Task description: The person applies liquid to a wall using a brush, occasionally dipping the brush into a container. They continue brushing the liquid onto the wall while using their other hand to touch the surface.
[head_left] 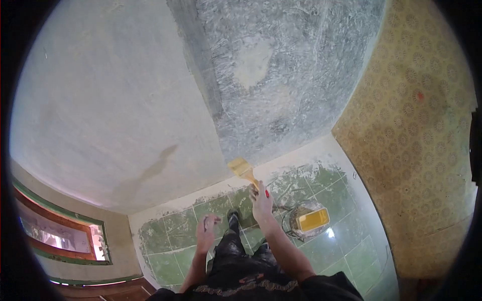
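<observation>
My right hand (261, 203) is closed around the handle of a yellow tool (242, 168) with a broad, flat head and a red mark near the handle's end. Its head points up and left, overlapping the foot of the wall in this view. My left hand (206, 232) hangs lower to the left, fingers partly bent and apart, with nothing visible in it. In front of me the wall (125, 90) is smooth pale grey on the left. Rougher, darker grey wall (296, 65) with pale patches lies to the right.
Right of my legs stands a round bucket (289, 224) with a yellow rectangular thing (313, 219) on top. Green floor tiles (175, 231) carry white smears. A patterned tan surface (416, 150) borders the right side. At lower left is a wood-framed opening (60, 231).
</observation>
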`<move>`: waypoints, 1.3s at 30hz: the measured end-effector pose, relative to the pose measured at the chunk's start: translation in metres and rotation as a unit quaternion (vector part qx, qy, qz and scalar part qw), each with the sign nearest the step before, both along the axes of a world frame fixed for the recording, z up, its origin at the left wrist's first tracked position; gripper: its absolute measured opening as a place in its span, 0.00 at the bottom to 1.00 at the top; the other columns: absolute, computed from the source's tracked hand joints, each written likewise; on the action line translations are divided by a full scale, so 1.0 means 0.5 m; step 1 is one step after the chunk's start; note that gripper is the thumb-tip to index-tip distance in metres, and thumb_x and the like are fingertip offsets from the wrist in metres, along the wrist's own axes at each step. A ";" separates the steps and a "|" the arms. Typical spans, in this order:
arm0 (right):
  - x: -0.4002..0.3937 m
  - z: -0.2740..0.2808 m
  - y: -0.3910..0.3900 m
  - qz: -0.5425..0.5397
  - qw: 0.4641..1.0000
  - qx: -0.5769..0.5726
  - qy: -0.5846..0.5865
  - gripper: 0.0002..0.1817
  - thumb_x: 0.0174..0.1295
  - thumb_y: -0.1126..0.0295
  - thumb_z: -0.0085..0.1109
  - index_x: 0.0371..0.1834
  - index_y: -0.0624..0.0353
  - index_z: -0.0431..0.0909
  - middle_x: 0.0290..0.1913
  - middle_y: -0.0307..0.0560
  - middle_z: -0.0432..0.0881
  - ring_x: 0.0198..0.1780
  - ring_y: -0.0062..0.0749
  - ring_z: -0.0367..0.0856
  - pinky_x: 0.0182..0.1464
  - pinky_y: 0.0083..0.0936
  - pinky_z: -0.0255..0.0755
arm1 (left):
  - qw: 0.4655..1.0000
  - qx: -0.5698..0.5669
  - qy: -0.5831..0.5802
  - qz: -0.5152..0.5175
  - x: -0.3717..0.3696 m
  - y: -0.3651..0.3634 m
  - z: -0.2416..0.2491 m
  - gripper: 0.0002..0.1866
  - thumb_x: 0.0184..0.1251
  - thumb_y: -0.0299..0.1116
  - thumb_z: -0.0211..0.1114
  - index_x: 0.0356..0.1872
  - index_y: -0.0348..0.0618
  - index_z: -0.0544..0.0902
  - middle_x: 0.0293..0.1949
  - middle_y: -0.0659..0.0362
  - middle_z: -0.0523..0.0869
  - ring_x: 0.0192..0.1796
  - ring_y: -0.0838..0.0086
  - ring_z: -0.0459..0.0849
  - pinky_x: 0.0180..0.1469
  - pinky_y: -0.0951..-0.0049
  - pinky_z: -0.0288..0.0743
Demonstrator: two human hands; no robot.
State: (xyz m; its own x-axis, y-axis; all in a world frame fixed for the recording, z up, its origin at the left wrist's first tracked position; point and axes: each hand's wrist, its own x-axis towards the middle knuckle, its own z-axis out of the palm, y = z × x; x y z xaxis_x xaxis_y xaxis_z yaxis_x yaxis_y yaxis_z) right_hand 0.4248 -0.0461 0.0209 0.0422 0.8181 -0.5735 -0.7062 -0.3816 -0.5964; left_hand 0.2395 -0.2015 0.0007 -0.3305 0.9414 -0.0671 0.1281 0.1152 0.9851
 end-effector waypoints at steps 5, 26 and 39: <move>-0.090 -0.053 0.073 0.020 0.998 0.055 0.021 0.16 0.78 0.61 0.59 0.58 0.60 0.83 0.46 0.40 0.88 0.44 0.22 0.84 0.45 0.20 0.75 | 0.994 0.083 0.022 0.072 -0.128 0.112 0.103 0.12 0.84 0.37 0.54 0.45 0.38 0.80 0.42 0.56 0.88 0.47 0.72 0.85 0.54 0.69 0.77; -0.254 0.986 0.562 -0.226 0.584 0.629 -0.460 0.16 0.80 0.62 0.56 0.56 0.61 0.86 0.41 0.44 0.89 0.37 0.23 0.87 0.43 0.23 0.78 | 0.949 0.301 0.006 0.097 -0.490 0.494 0.387 0.11 0.85 0.35 0.54 0.44 0.40 0.79 0.43 0.56 0.86 0.48 0.72 0.83 0.56 0.69 0.72; -0.259 1.447 0.654 -0.354 0.260 0.677 -0.591 0.16 0.73 0.63 0.65 0.59 0.57 0.85 0.47 0.52 0.90 0.45 0.41 0.89 0.48 0.32 0.78 | 0.912 0.362 0.147 0.124 -0.524 0.571 0.501 0.11 0.78 0.30 0.61 0.54 0.35 0.79 0.57 0.47 0.82 0.62 0.58 0.78 0.68 0.59 0.69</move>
State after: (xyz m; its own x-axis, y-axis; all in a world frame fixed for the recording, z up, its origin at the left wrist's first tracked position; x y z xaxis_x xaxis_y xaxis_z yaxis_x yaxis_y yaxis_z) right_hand 0.2954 0.2810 0.7441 -0.0499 -0.2165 0.9750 0.6678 0.7186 0.1938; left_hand -0.0227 0.0839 0.2510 -0.4421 0.5986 0.6679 0.4577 -0.4899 0.7420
